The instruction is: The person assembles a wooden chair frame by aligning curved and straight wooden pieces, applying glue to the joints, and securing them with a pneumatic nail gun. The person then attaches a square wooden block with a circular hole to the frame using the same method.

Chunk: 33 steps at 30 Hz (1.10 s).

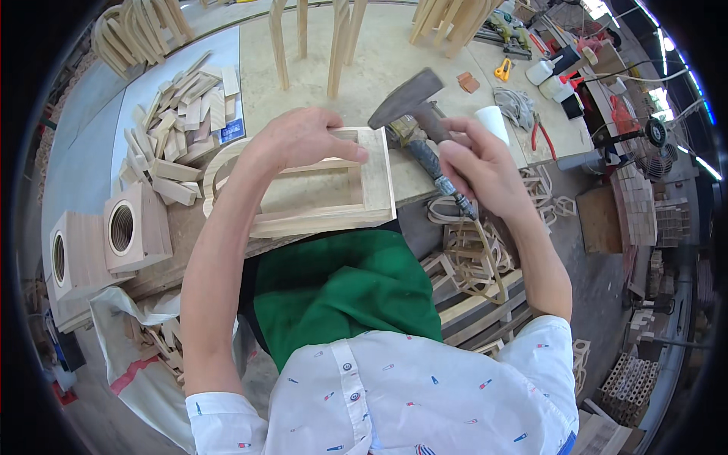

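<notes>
Before me, at the table's near edge, lies a pale wooden frame point(292, 222) with a rounded left end and a flat board across its right end. My left hand point(307, 139) grips that board's end, thumb on top and fingers hidden behind the far side. In my right hand point(485, 168) is a hammer point(406, 98), held by its handle with the dark metal head raised near the frame's far right corner. The head looks apart from the wood, though the gap is hard to judge. A nail gun or similar air tool point(434, 165) lies just right of the frame, partly behind the hammer.
Loose wood blocks point(178, 114) are heaped at left, above two wooden boxes point(125, 227) with round holes. Wooden legs point(339, 49) stand at the back. Red pliers point(542, 136), a white roll point(493, 125) and a grey cloth point(516, 106) lie at right. Curved frames point(478, 254) are piled below.
</notes>
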{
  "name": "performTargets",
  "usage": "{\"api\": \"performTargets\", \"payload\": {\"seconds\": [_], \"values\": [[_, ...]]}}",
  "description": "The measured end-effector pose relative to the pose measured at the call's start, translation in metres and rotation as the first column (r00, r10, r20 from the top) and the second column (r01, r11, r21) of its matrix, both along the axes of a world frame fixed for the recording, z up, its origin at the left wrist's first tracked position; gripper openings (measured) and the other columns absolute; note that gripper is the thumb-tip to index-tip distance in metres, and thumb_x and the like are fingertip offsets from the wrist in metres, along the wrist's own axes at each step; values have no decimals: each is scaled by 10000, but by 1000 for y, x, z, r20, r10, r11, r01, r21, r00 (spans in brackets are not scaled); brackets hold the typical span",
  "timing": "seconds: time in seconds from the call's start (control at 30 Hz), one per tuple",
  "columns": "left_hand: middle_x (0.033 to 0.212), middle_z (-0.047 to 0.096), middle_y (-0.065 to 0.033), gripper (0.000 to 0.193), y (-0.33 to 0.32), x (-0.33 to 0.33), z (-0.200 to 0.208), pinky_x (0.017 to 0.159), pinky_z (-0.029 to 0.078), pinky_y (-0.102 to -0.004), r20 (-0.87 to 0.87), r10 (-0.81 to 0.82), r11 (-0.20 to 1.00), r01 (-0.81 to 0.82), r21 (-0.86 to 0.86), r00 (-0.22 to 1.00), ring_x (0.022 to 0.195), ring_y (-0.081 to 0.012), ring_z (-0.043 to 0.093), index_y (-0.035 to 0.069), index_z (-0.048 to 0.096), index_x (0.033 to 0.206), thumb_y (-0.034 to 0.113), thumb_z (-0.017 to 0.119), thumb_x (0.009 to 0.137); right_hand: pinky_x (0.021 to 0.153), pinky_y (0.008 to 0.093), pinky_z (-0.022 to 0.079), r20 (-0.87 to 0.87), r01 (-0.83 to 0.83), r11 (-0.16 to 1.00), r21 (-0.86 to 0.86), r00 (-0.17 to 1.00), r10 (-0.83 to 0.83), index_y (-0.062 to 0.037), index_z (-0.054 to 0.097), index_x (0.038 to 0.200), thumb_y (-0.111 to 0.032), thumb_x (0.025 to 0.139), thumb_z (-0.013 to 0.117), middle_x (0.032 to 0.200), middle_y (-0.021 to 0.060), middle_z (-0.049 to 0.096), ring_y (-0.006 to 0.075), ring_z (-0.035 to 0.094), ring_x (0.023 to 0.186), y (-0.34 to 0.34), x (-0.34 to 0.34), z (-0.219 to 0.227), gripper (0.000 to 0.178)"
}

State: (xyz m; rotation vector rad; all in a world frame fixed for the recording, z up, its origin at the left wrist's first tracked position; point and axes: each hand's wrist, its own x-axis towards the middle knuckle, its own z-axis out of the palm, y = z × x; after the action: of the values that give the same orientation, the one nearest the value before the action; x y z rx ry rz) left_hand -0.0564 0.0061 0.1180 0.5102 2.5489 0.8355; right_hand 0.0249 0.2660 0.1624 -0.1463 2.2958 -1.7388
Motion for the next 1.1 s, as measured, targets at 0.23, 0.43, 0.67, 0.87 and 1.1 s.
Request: {"api": "performTargets", "payload": {"seconds": [0.23,0.43,0.67,0.87,1.1], "values": [[773,624,-148,577,-1,0,3,691,431,-378,37,11,1000,-10,-20,999,763,-259,588,-19,671,903,499,755,664,448,215,342,-88,45,980,194,996,-28,6,564,1158,-177,939,608,683,-13,528,37,440,496,-10,1,8,289],[734,615,-138,556,0,-2,3,669,431,-380,45,6,1000,-6,-11,999,726,-256,581,-18,673,861,491,755,654,586,289,452,-284,80,956,282,959,3,36,518,1238,-175,961,550,701,90,562,139,545,612,-21,-3,-11,350],[669,580,-113,525,0,-1,2,630,409,-368,40,23,1000,-24,4,999,677,-228,559,-17,672,834,461,782,647,694,418,485,-632,120,892,435,747,208,73,510,1237,-159,931,580,879,246,636,391,624,808,-33,-7,-20,390],[736,625,-153,558,-1,-1,4,670,441,-384,35,31,1000,-30,-7,999,730,-270,599,-16,692,863,486,763,631,704,439,487,-623,116,870,478,743,243,68,514,1228,-152,924,578,907,253,631,403,620,831,-35,-13,-17,381],[782,657,-179,562,3,1,7,701,462,-396,42,28,999,-27,-19,999,770,-293,626,-12,703,880,486,750,623,707,454,489,-626,109,828,549,710,322,42,520,1234,-154,921,580,870,236,629,405,620,805,-30,-16,-30,374]]}}
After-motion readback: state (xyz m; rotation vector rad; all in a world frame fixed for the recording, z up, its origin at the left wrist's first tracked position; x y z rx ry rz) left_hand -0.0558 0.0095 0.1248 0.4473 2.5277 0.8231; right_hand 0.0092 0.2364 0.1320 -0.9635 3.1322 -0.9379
